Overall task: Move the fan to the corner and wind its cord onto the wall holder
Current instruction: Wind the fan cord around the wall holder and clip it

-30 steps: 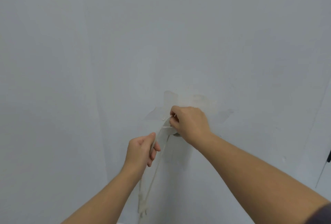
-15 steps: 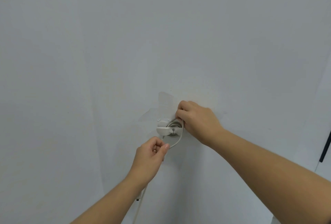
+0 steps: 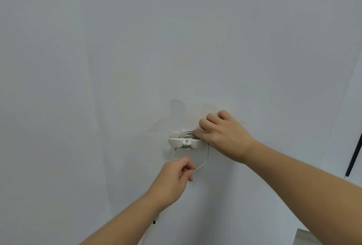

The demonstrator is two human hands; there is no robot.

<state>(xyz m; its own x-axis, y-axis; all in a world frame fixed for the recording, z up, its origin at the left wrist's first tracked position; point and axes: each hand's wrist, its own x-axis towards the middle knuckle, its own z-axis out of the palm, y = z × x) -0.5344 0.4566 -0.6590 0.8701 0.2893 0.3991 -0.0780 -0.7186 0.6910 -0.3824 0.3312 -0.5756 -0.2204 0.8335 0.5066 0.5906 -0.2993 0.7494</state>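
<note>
A white wall holder (image 3: 185, 142) is stuck to the pale wall, with several turns of the white cord (image 3: 205, 158) wound behind its front bar. My right hand (image 3: 221, 132) rests against the wall at the holder's right end, its fingertips pressing the wound turns. Below the holder my left hand (image 3: 176, 174) is shut on the cord, which loops from the fingers up to the holder's right side. Another strand drops from the holder's left side behind this hand. The white plug (image 3: 156, 219) hangs under my left forearm. The fan is out of view.
Patches of peeled paint (image 3: 176, 111) surround the holder. A dark vertical bar (image 3: 354, 154) runs along the right edge, and a pale ledge (image 3: 305, 237) shows at the bottom right corner.
My right hand has slid from over the holder to its right end, uncovering the wound turns. My left hand has dropped lower and right, drawing a cord loop beneath the holder.
</note>
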